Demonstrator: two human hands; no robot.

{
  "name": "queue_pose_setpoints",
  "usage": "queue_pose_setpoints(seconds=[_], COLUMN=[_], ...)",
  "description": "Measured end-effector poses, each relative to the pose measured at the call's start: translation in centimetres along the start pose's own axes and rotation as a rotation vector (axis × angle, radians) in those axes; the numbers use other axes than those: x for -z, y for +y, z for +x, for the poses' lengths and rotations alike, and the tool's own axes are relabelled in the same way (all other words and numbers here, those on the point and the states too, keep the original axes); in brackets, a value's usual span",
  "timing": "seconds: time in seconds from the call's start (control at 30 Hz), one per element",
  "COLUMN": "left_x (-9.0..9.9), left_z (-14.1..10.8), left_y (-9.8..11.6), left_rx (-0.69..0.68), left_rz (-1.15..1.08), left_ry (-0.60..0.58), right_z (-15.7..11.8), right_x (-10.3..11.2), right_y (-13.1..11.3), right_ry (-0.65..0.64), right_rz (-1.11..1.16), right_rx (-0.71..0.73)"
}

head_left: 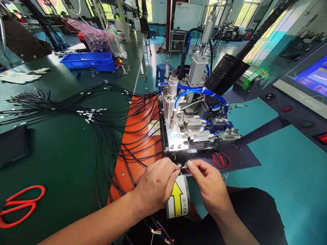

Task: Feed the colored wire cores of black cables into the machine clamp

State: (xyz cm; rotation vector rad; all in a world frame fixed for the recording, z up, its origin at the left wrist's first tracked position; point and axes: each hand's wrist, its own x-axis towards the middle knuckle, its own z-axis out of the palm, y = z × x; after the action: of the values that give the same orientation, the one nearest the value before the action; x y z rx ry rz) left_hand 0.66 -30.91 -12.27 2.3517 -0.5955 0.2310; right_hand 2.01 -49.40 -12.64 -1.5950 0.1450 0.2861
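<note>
My left hand (pixel 159 180) pinches the end of a black cable just in front of the machine (pixel 177 143). Thin coloured wires (pixel 184 167) fan out from that end, and the fingertips of my right hand (pixel 208 182) are closed on them. Under my hands is a white roll-shaped part (pixel 178 200) with a yellow arrow. More black cables (pixel 138 158) cross the orange panel (pixel 127 173) from a large bundle (pixel 58 105) on the green table. Two cable ends with bared coloured wires (pixel 156 232) hang below my left forearm.
Red-handled scissors (pixel 221 160) lie right of my hands, and larger red scissors (pixel 22 206) at the left table edge. Farther back are a blue tray (pixel 88 61), white gloves (pixel 24 75) and small wrenches (pixel 124 69). A control screen (pixel 313 78) stands at the right.
</note>
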Motion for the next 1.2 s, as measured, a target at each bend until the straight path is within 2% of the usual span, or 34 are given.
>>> queue_pose_setpoints(seconds=[0.2,0.4,0.63,1.2], left_x=[0.9,2.1,1.0,0.8], left_z=[0.2,0.0,-1.0,-0.8], left_y=[0.2,-0.1,-1.1,-0.9], left_rx=[-0.024,0.018,-0.022,-0.049], left_rz=[0.048,-0.046,-0.03,-0.013], left_ry=[-0.005,-0.071,0.043,0.073], right_z=[0.2,0.6,0.8,0.8], right_x=[-0.3,-1.4,-2.2,-2.1], right_y=[1.0,2.3,2.6,3.0], right_ry=[0.031,0.043,0.103,0.123], right_rz=[-0.022,-0.01,-0.061,-0.097], right_rx=[0.009,0.012,0.026,0.027])
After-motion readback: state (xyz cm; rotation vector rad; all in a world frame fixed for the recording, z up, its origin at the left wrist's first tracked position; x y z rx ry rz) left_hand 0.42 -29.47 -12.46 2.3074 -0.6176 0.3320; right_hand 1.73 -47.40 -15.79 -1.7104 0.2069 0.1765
